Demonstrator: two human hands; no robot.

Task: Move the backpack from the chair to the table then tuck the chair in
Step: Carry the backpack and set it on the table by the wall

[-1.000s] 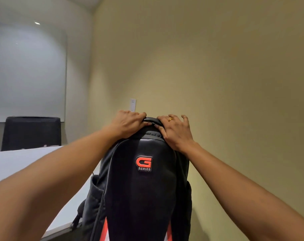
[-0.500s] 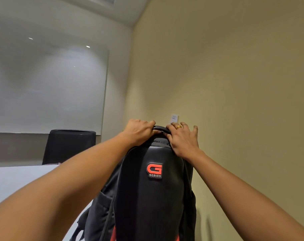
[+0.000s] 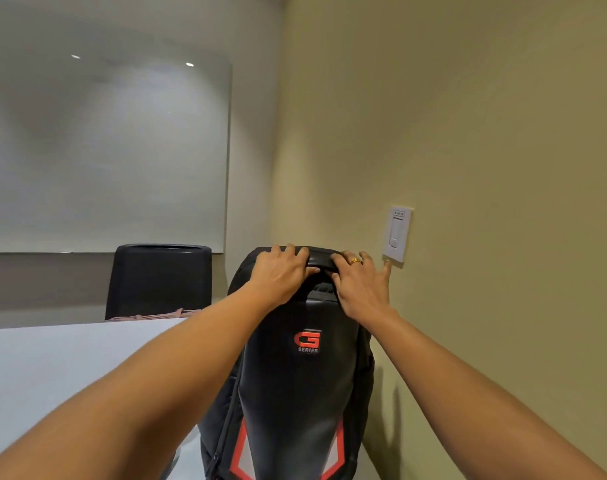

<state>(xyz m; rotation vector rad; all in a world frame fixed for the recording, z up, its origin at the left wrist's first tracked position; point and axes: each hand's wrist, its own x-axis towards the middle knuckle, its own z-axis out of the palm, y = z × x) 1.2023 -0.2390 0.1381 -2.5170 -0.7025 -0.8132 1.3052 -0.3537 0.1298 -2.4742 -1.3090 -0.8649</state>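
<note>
The backpack (image 3: 295,368) stands upright, its long axis hanging straight below the top handle where the left hand (image 3: 281,275) and right hand (image 3: 361,289) each close their grip, beside the white counter (image 3: 52,375); its base is cut off, so it may not yet be resting there.

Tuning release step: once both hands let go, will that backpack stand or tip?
The backpack is tall, narrow and upright, so probably tippy. Its smooth front panel holds shape, suggesting stiffness. Left hand and right hand grip the top, likely steadying it.
</note>
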